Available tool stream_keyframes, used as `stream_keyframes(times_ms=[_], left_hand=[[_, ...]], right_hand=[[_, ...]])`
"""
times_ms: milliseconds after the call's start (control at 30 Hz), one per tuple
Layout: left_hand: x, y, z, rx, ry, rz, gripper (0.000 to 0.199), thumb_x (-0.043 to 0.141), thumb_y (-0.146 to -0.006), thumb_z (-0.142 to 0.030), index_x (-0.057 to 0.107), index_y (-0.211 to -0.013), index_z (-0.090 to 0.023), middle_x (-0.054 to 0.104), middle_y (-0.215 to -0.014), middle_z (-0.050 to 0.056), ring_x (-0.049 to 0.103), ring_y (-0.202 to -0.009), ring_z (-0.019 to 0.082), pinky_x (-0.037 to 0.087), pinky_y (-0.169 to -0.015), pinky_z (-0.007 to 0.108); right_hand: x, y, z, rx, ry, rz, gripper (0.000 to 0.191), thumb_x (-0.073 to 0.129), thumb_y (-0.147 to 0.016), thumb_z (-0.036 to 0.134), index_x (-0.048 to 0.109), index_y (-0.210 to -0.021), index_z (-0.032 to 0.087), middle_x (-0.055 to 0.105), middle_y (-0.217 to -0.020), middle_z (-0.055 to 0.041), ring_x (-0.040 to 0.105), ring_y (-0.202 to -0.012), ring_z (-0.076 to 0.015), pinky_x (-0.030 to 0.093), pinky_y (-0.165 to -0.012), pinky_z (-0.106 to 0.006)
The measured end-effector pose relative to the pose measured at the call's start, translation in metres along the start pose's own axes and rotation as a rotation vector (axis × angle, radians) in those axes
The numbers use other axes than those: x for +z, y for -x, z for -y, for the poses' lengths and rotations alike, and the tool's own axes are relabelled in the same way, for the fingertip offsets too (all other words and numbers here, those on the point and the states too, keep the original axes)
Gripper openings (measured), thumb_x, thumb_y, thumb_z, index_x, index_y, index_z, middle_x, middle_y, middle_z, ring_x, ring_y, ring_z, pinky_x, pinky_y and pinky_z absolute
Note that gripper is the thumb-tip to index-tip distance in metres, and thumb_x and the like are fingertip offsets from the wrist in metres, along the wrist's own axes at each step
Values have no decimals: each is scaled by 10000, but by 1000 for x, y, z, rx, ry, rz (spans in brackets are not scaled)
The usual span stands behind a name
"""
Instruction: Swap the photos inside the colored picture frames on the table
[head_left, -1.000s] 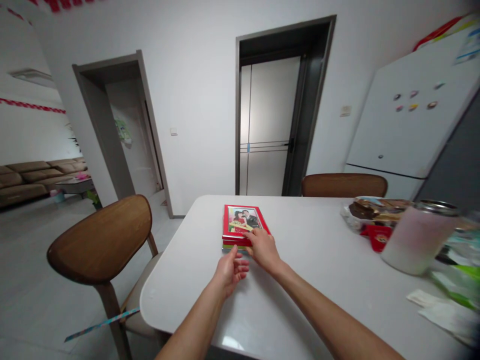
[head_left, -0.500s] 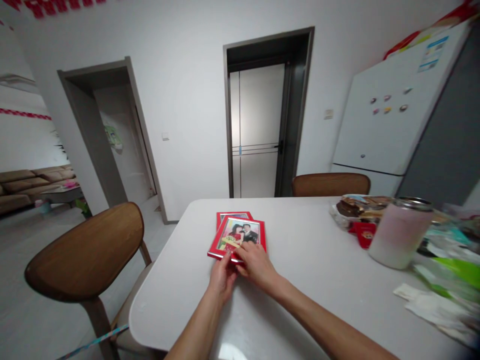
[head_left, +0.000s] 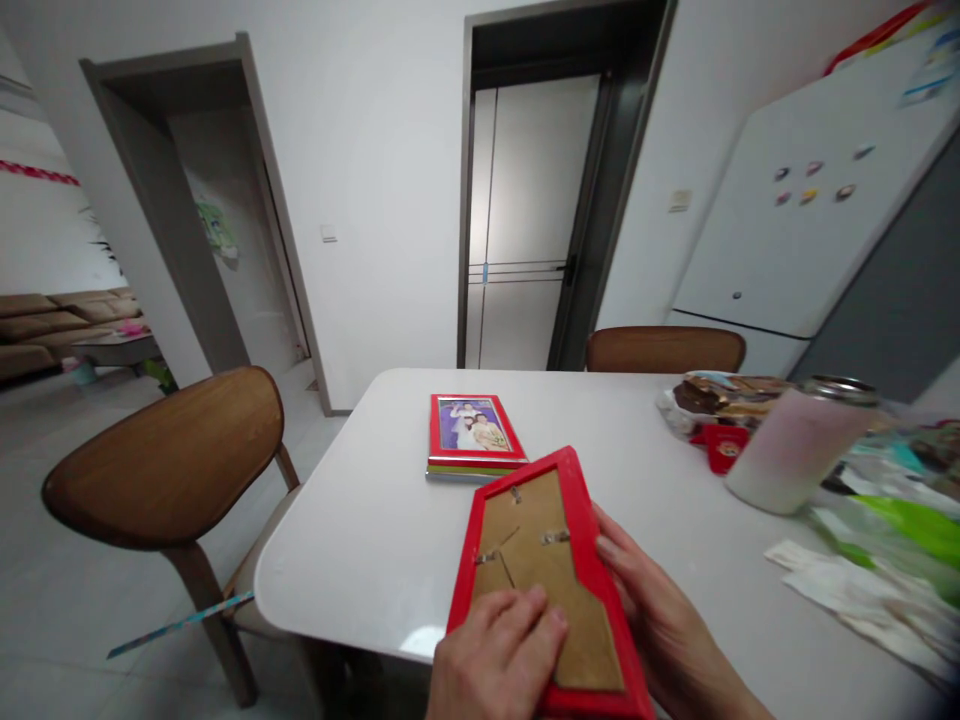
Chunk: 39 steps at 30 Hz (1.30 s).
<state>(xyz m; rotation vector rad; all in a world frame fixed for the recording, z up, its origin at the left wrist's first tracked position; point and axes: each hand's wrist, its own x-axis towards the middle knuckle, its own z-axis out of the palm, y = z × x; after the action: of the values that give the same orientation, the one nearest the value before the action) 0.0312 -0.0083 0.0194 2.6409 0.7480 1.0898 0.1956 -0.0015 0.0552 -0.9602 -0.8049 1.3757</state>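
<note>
A red picture frame (head_left: 592, 540) is held up in both hands, its brown backing board and metal clips facing me. My left hand (head_left: 499, 650) is closed around its lower left part, with the fingers lying over the backing. On the right edge, my right hand (head_left: 652, 600) grips the frame, its thumb along the side and the other fingers hidden behind. Just beyond lies a small stack of picture frames (head_left: 476, 458); the top one is red and shows a photo of a couple on a purple ground.
The white table (head_left: 360, 520) carries a pink and white bottle (head_left: 795, 450), a food package (head_left: 724, 392), a red packet (head_left: 724, 447), green plastic (head_left: 911, 530) and crumpled tissue (head_left: 847, 590) on the right. Brown chairs stand at the left (head_left: 172, 455) and far side (head_left: 664, 350).
The top red frame has been lifted off the stack, brought closer to me and turned so its back shows. The frame below it is uncovered. My view has shifted slightly.
</note>
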Motion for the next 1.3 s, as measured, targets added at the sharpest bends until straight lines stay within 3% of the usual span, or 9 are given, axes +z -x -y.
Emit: stream_keyframes(times_ms=[167, 300, 433, 600, 667, 767, 867, 1133, 1300], left_hand=[[28, 24, 4, 19, -166, 207, 486, 412, -818, -221, 269, -1281, -247, 488, -1179, 118, 446, -1080, 283, 480, -790, 376], [41, 25, 3, -5, -168, 241, 412, 364, -835, -172, 350, -1240, -250, 507, -1154, 123, 446, -1071, 280, 495, -763, 370], [42, 17, 1, -29, -147, 317, 337, 369, -816, -141, 499, -1125, -184, 540, -1111, 151, 476, -1042, 304, 498, -742, 397], [25, 9, 2, -114, -11, 415, 394, 532, -717, -178, 507, -1111, -187, 522, -1149, 140, 461, -1073, 295, 441, -827, 418], [13, 10, 10, -207, 56, 359, 501, 609, -652, -247, 484, -1136, -201, 503, -1179, 124, 451, -1086, 288, 374, -899, 440], [-3, 16, 32, -504, -34, 168, 559, 571, -658, -258, 427, -1191, -165, 410, -1263, 122, 356, -1162, 284, 250, -979, 462], [-7, 24, 52, -702, -85, 87, 572, 531, -657, -226, 409, -1199, -93, 358, -1294, 147, 322, -1185, 270, 250, -989, 425], [4, 30, 59, -732, 13, -53, 543, 439, -667, -138, 396, -1206, -101, 376, -1290, 119, 347, -1175, 221, 269, -991, 374], [2, 26, 60, -764, 26, -36, 523, 414, -670, -119, 418, -1192, -96, 398, -1275, 117, 351, -1175, 226, 275, -993, 381]], right_hand=[[-18, -13, -26, 85, 240, 75, 697, 537, -652, 290, 253, -1280, 188, 624, -996, -80, 603, -813, -209, 464, -717, -366], [-33, -29, -44, -89, 827, -28, 589, 495, -616, 205, 399, -1195, 158, 623, -947, -71, 583, -809, -200, 446, -758, -345], [-41, -37, -54, -261, 1291, -50, 433, 463, -617, 188, 544, -1040, 144, 591, -912, -93, 552, -846, -203, 416, -803, -336], [-37, -44, -55, -384, 1488, 32, 364, 462, -611, 125, 606, -944, 158, 481, -1152, -117, 445, -1053, -219, 343, -906, -346], [-36, -46, -54, -376, 1532, 65, 309, 462, -628, 128, 634, -881, 172, 502, -1133, -111, 453, -1038, -227, 352, -890, -358], [-35, -50, -55, -365, 1573, 84, 251, 457, -670, 157, 655, -822, 182, 549, -1054, -107, 476, -989, -231, 378, -847, -352], [-35, -52, -57, -371, 1615, 63, 248, 439, -707, 175, 660, -818, 189, 571, -998, -111, 485, -953, -231, 394, -811, -338], [-10, -69, -53, -493, 1612, 87, 277, 421, -745, 174, 623, -935, 167, 590, -984, -96, 490, -917, -204, 368, -810, -313], [19, -103, -65, -492, 1597, 114, 239, 414, -764, 191, 651, -764, 159, 606, -777, -74, 515, -763, -180, 377, -700, -272]])
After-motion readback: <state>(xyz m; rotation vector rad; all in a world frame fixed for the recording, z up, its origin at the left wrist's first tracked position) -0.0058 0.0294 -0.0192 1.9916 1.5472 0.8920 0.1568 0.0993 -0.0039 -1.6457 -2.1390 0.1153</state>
